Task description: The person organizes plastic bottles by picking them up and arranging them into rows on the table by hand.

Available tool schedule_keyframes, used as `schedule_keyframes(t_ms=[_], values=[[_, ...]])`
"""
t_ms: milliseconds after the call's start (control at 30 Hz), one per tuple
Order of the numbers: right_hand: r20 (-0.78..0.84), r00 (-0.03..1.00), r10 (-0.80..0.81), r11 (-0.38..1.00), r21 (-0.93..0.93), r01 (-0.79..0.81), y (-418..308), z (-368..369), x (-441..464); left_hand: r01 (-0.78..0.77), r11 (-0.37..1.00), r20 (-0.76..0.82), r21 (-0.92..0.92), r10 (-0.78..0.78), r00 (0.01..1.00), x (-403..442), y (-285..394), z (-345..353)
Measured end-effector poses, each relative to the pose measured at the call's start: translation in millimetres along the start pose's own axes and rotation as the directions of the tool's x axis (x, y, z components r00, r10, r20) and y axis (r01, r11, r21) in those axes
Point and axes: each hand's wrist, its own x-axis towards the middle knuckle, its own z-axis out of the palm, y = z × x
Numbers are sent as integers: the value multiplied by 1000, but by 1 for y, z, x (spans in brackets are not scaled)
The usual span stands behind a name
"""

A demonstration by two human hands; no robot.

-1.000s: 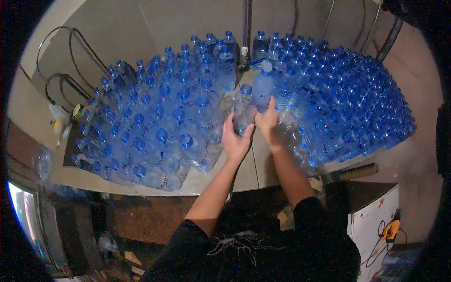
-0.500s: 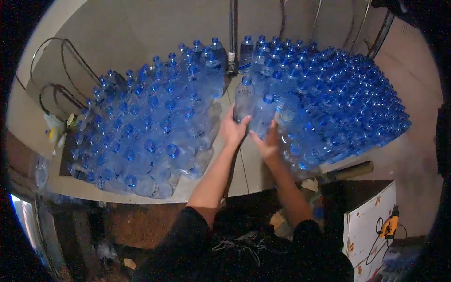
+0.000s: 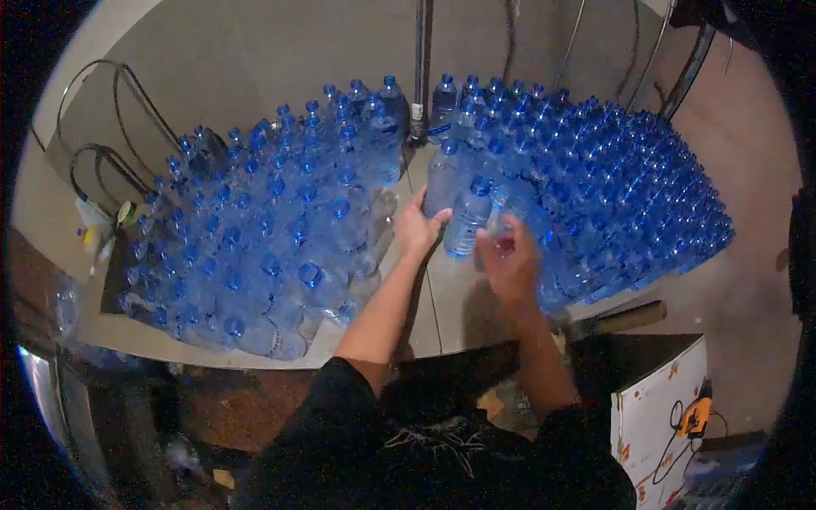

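Observation:
My left hand (image 3: 416,229) is wrapped round the lower part of a clear plastic bottle (image 3: 441,177) with a blue cap, standing upright on the pale counter. Just right of it and nearer me is a second blue-capped bottle (image 3: 468,217), slightly tilted, its base on the counter. My right hand (image 3: 512,259) is beside this second bottle, thumb close to its lower side. Its fingers are partly bent and apart, somewhat blurred, with nothing visible between them. Whether the thumb still touches the bottle is unclear.
Dense rows of blue-capped bottles stand left (image 3: 255,229) and right (image 3: 612,187) on the curved counter (image 3: 425,319). A vertical pole (image 3: 422,68) rises at the back. A cardboard tube (image 3: 633,316) and a white panel (image 3: 659,416) with an orange tool (image 3: 697,412) are at lower right.
My right hand has come away from the second bottle, moving right and slightly toward me. That bottle has shifted a little left. My left hand stays on the first bottle.

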Motion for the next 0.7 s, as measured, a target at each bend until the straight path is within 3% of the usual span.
schedule_keyframes(t_ms=[133, 167, 233, 333, 367, 400, 467, 533, 600, 700], values=[[-99, 968, -230, 972, -77, 223, -27, -17, 39, -18, 999, 10, -29, 18, 1000, -1, 0, 0], [-125, 954, -271, 962, -60, 265, -39, -21, 47, -39, 998, -56, -44, 36, 998, -5, -8, 6], [54, 941, -333, 928, -160, 338, -44, -23, 71, -66, 996, -193, -67, 52, 980, -18, -27, 17], [336, 900, -278, 888, -268, 375, -42, -17, 100, -66, 996, -64, -58, 62, 996, -81, -18, -15], [418, 878, -234, 876, -300, 376, -42, -13, 105, -95, 978, 48, -186, 105, 993, -105, -30, -22], [435, 873, -219, 865, -327, 380, -48, -12, 104, -114, 943, 150, -313, 167, 974, -126, -44, -34], [457, 870, -184, 843, -383, 379, -63, -16, 101, -261, 806, 322, -531, 477, 818, -160, -49, -100], [444, 865, -234, 834, -366, 414, -46, -8, 109, -266, 864, 529, -428, 478, 701, -182, -66, -154], [428, 861, -277, 802, -391, 452, -50, -1, 114, -91, 957, 645, -274, 253, 721, -200, -74, -222], [445, 825, -348, 742, -407, 533, -102, 3, 112, -41, 973, 567, -229, 167, 806, -229, -134, -275]])
